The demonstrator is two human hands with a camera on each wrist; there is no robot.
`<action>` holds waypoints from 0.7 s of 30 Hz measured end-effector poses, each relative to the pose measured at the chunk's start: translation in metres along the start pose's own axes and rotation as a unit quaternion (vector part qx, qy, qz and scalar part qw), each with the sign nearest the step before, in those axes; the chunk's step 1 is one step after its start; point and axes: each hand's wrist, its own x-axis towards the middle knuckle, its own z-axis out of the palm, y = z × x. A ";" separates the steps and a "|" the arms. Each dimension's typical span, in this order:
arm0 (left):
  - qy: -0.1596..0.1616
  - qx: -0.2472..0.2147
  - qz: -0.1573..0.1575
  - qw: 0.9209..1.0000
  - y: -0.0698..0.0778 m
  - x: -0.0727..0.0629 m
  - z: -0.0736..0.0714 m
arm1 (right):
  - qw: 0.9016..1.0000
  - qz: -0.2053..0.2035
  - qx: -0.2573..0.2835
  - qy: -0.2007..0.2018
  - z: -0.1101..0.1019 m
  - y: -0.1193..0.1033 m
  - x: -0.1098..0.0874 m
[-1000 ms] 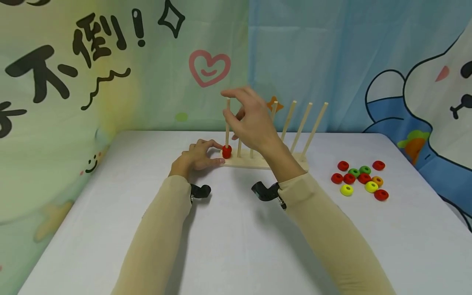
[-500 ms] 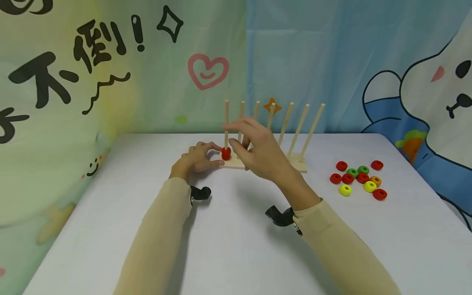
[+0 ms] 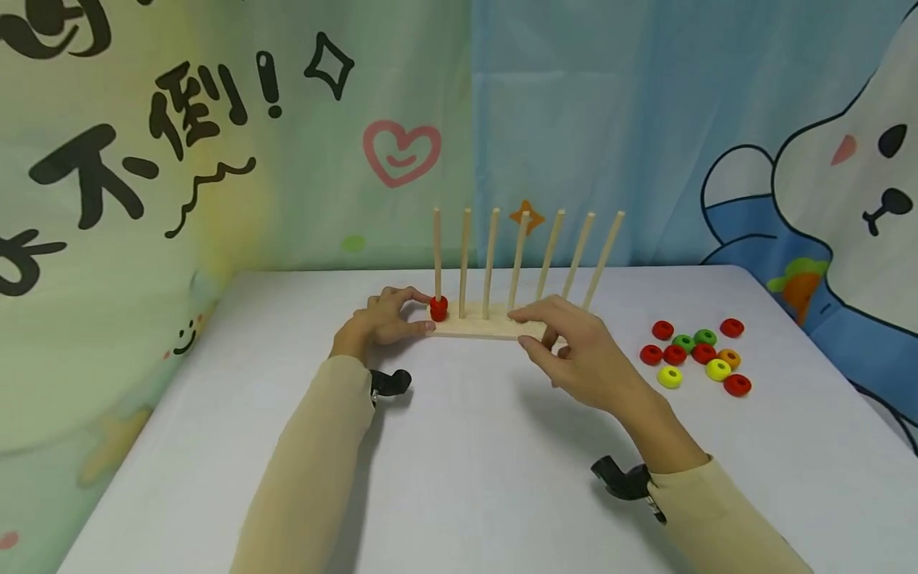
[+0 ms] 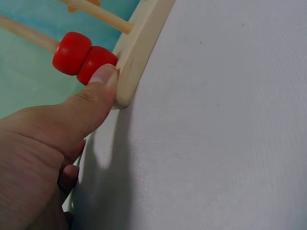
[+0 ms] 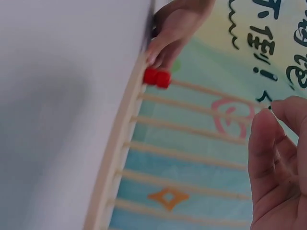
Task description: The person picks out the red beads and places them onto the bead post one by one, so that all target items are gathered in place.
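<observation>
A wooden peg stand [image 3: 473, 327] with several upright pegs sits near the table's back edge. Two red beads [image 3: 438, 308] are stacked at the bottom of its leftmost peg [image 3: 437, 251]. My left hand [image 3: 383, 317] holds the stand's left end between thumb and fingers; in the left wrist view the thumb [image 4: 88, 103] presses on the base beside the lower bead. My right hand [image 3: 581, 355] hovers in front of the stand's right part, fingers loosely bent, thumb and index finger apart. Nothing shows between them in the right wrist view, where the right hand [image 5: 278, 177] is partly cut off.
A loose group of red, green, yellow and orange beads lies on the table to the right, including a yellow bead [image 3: 670, 377] and an orange bead [image 3: 729, 358]. A printed curtain [image 3: 574, 119] hangs behind the white table [image 3: 459, 478].
My right hand has come down from the top of the leftmost peg and moved right, toward the loose beads. The left hand stays at the stand's end. The head view has tilted slightly upward.
</observation>
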 end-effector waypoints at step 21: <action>-0.007 -0.016 -0.021 1.000 0.005 0.001 -0.003 | 0.992 0.109 -0.057 -0.007 -0.047 0.029 -0.094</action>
